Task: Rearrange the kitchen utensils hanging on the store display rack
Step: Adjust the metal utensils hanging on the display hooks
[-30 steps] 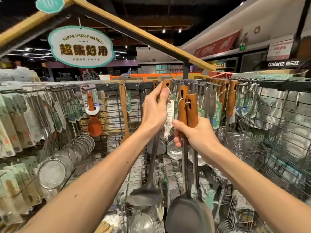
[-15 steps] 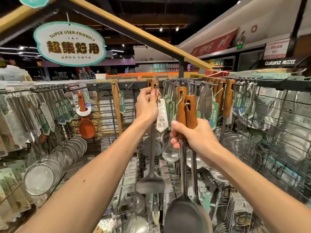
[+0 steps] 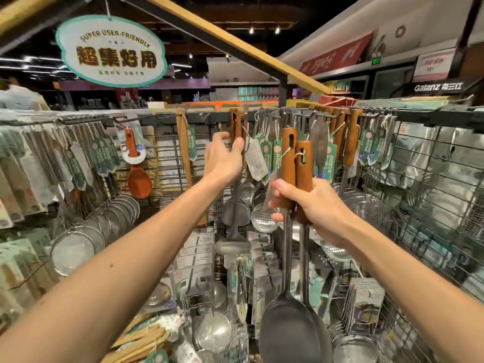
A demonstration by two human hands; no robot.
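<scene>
Room: a shop floor is seen, dimly lit with ceiling spotlights. An oval sign (image 3: 111, 52) is hung from a slanted wooden beam (image 3: 235, 45) overhead.
Surface: a wire display rack (image 3: 207, 117) is faced head-on, with hooks lined along its top rail and pretty much packed with tagged utensils.
Left side of rack: round mesh strainers (image 3: 76, 247) are hung low, and an orange rice paddle (image 3: 138, 179) is hung higher up.
Right side of rack: wire skimmers (image 3: 372, 213) are hung against the grid.
Ladle (image 3: 231, 247): it is hung by its wooden handle from a hook at top centre, with the bowl hanging straight down.
Left hand (image 3: 224, 161): it is raised to the ladle's handle. The fingers are loosely spread and the thumb is laid against the wood, so nothing is really clasped.
Two spatulas (image 3: 297, 169): they are held upright, off the hooks and just right of the ladle, with the dark blades hanging low.
Right hand (image 3: 311, 205): it is wrapped tight round both wooden handles together.
</scene>
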